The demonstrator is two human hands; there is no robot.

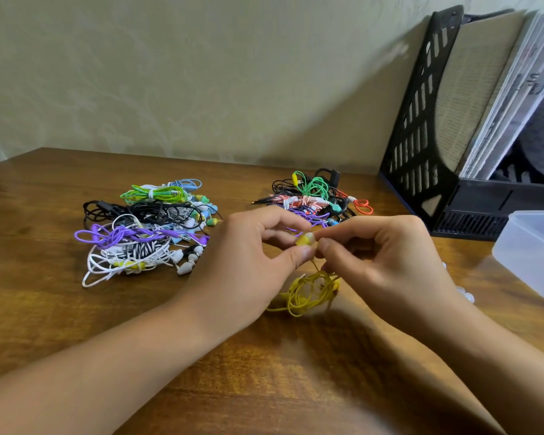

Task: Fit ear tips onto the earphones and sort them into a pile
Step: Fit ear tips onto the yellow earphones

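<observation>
**Seating a tip on the yellow earbud**

Left hand (258,246) pinches the yellow earbud (305,239); right hand (374,249) pinches the pale ear tip (310,236) against it, above mid-desk. Cable coil (311,291) dangles below. Suggest: push square, twist slightly, don't fold the skirt. Room: tipped pile (145,227) left, unsorted pile (314,199) just behind, plastic tub (534,252) right; bare desk (44,309) lies near-left.

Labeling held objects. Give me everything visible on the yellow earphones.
The yellow earphones are one wired set with a thin, glossy, plastic-looking cord. One earbud, yellow with a pale tip, is raised and pinched between the left hand and right hand. The cord drops into a loose tangled coil lying on the wooden desk just below the hands. Plug not discernible.
</observation>
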